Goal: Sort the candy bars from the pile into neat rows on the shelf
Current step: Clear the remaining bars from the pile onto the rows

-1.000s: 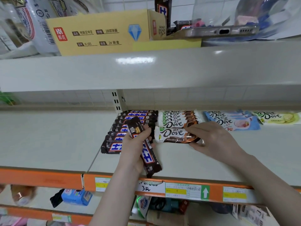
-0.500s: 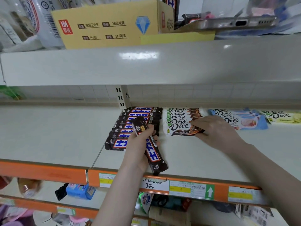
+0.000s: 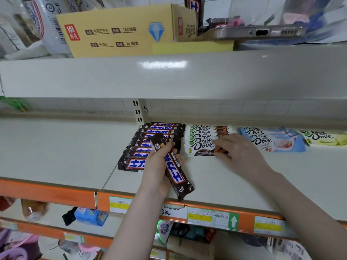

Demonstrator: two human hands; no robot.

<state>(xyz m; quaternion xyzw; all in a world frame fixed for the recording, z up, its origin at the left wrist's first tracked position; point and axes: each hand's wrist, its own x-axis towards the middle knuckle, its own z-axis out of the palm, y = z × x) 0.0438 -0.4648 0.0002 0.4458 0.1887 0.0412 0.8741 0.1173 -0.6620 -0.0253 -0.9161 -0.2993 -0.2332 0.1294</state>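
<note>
My left hand grips a dark brown Snickers bar, tilted, above the shelf. Behind it lies a row of several Snickers bars, overlapping front to back. My right hand rests with its fingers on the front brown-and-white Dove bar, which lies flat at the front of its row. Further right lie a row of blue Dove bars and a yellow-green Dove bar.
The shelf's orange front rail carries price labels. On the upper shelf stand a yellow cardboard box, a phone and more candy bars. Below the rail lie other goods, among them a blue packet.
My right hand has pushed the front brown Dove bar back against its row. My left hand keeps hold of the Snickers bar and has barely moved relative to the rows.
</note>
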